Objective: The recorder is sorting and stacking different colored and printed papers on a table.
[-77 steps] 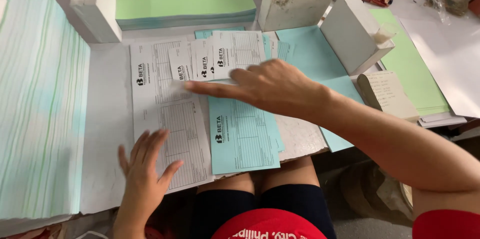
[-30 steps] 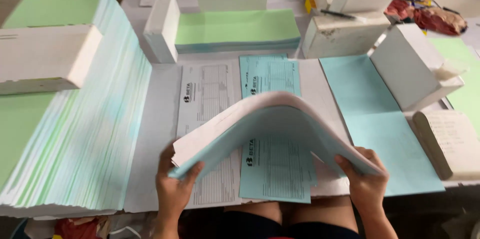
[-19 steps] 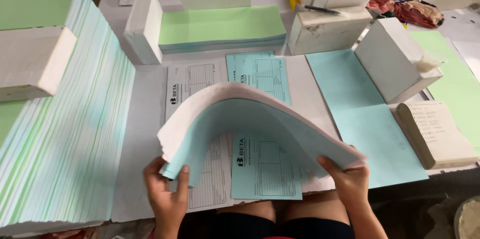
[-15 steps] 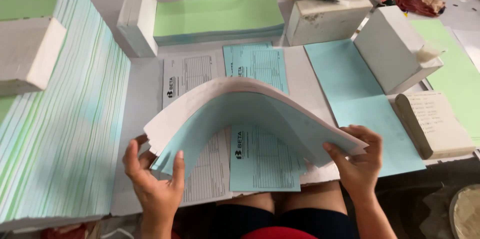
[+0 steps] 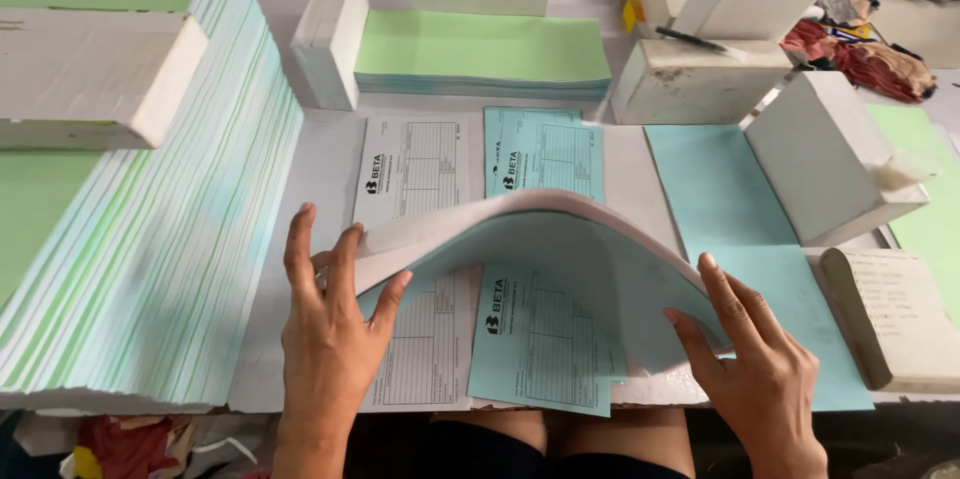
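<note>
Both hands hold a bowed sheaf of paper sheets [image 5: 540,249] lifted off the table [image 5: 320,169] near its front edge. The left hand [image 5: 325,329] grips the sheaf's left end, thumb under the sheets and fingers spread along the edge. The right hand [image 5: 760,359] pinches the right end, its fingers curled against the pale blue underside. The sheaf arches upward between them, white on top and blue beneath. Under it lie a white printed form [image 5: 420,229] and a blue printed form [image 5: 540,339], flat and side by side, reaching the front edge. A tall fanned stack of green and blue sheets [image 5: 150,229] fills the left edge, with a white block [image 5: 90,74] resting on it. At the back edge sits a green paper pile [image 5: 480,49]; toward the right edge lie plain blue sheets [image 5: 720,199] weighted by another white block [image 5: 830,154].
</note>
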